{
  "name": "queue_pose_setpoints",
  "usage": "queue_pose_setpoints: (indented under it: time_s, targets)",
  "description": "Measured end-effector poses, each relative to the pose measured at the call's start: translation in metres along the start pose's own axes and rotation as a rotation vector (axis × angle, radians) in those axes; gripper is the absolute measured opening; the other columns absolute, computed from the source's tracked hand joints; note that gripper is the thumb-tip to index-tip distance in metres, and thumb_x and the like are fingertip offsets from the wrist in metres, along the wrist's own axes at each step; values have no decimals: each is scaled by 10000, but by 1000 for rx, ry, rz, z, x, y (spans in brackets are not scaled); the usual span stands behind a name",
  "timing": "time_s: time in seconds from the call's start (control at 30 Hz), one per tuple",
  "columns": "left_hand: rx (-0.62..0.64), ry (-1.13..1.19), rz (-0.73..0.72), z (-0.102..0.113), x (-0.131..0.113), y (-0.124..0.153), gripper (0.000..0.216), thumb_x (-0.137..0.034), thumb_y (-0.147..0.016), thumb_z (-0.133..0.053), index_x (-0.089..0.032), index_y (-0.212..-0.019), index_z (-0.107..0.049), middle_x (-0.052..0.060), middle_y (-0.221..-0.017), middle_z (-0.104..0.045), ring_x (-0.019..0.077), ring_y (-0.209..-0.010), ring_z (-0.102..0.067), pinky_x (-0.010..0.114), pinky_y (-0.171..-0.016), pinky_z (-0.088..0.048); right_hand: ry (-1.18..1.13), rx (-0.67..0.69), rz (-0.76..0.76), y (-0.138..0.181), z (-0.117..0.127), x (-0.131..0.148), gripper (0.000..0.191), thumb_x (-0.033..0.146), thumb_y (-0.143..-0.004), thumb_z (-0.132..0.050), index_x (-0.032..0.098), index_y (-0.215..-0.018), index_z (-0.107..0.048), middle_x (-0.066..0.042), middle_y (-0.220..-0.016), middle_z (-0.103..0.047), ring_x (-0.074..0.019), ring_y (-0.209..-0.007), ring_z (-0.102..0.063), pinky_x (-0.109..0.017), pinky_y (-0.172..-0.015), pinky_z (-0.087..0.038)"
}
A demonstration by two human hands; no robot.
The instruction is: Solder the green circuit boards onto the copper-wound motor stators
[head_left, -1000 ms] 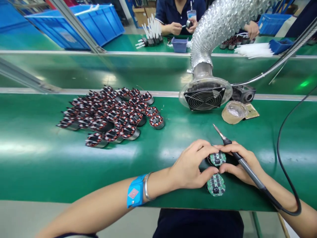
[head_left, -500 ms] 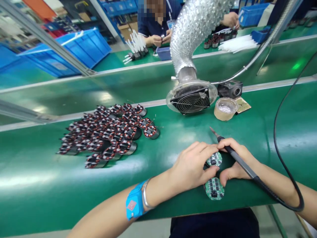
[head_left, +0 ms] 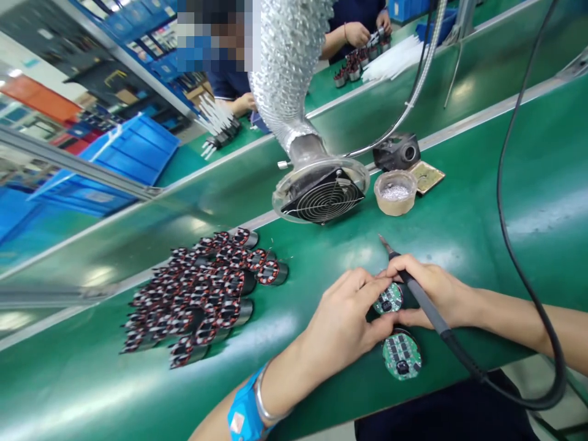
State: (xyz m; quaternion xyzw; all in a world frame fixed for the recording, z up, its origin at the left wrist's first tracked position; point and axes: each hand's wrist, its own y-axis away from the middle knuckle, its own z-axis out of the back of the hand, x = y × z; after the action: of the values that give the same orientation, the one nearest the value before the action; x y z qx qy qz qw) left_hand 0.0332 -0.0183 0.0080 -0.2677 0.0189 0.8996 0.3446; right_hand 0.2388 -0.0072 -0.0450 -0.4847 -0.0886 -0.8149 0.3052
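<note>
L wrist (head_left: 281, 387): blue band (head_left: 247, 407) w/ pale mark (head_left: 237, 422), silver bangle (head_left: 263, 398); R forearm (head_left: 509, 313) bare; dk clothes (head_left: 436, 411).

There were two circuit boards (head_left: 401, 354), one soldering iron (head_left: 426, 306)
Beyond the fingers (head_left: 380, 328) were one fan (head_left: 328, 197), one tub (head_left: 395, 207); left, coils (head_left: 202, 300) too crowded to count.
</note>
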Motion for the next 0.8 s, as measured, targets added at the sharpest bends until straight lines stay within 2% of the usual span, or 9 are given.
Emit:
queue_pose_setpoints:
  time_s: [0.2, 0.3, 0.37, 0.43, 0.53, 0.6, 0.7, 0.8]
  targets:
    - [-19, 13, 13, -3, 5, 4, 396, -248, -805, -696, -159, -1181, -612, 55, -887, -639, 178, -779, -591, 303, -685, -531, -25, -21, 20, -1, -2, 1, 461, 249, -719, -710, 232, -1054, -394, 33, -772, -616, -137, -629, -620, -232, -559, -473]
    - [-73, 26, -25, -11, 10, 7, 413, -274, -821, -696, -164, -1205, -591, 59, -914, -641, 172, -795, -596, 296, -694, -534, -28, -27, 23, 0, -4, 3, 448, 273, -739, -703, 227, -1071, -406, 23, -779, -645, -146, -630, -644, -242, -565, -495]
    - [-135, 32, -59, -16, 12, 9, 409, -315, -843, -684, -165, -1210, -582, 60, -917, -640, 166, -804, -599, 289, -705, -535, -13, -31, 26, 2, -6, 4, 466, 269, -772, -687, 216, -1139, -405, -21, -879, -686, -174, -724, -691, -260, -616, -533]
    - [-178, -1, -75, -20, 11, 10, 412, -357, -863, -662, -157, -1213, -579, 66, -914, -644, 171, -809, -598, 295, -711, -536, 22, -36, 44, 5, -8, 5, 525, 251, -814, -659, 201, -1251, -372, -85, -1062, -696, -211, -909, -712, -293, -736, -572]
    - [-165, -75, -70, -22, 5, 10, 405, -375, -891, -618, -136, -1216, -581, 89, -930, -657, 196, -828, -600, 323, -713, -541, 97, -58, 105, 11, -11, 4, 640, 217, -856, -610, 175, -1400, -276, -152, -1269, -629, -245, -1133, -644, -347, -904, -562]
    - [-141, -80, -74, -22, 3, 10, 386, -360, -906, -595, -133, -1218, -581, 103, -958, -664, 212, -855, -607, 340, -724, -544, 135, -71, 140, 14, -13, 3, 682, 220, -868, -593, 159, -1446, -234, -169, -1300, -608, -249, -1170, -621, -360, -934, -556]
    - [-151, 23, -91, -22, 7, 12, 397, -364, -911, -591, -169, -1255, -558, 110, -1054, -675, 222, -941, -626, 367, -806, -546, 166, -86, 145, 16, -15, 2, 688, 231, -875, -583, 159, -1457, -223, -176, -1310, -598, -252, -1157, -630, -362, -920, -568]
    - [-161, 260, 13, -22, 17, 16, 606, -479, -793, -705, -198, -1296, -520, 111, -1143, -674, 233, -1043, -632, 390, -896, -537, 175, -88, 82, 17, -14, 1, 674, 204, -851, -593, 196, -1433, -253, -149, -1278, -622, -257, -1078, -673, -356, -854, -598]
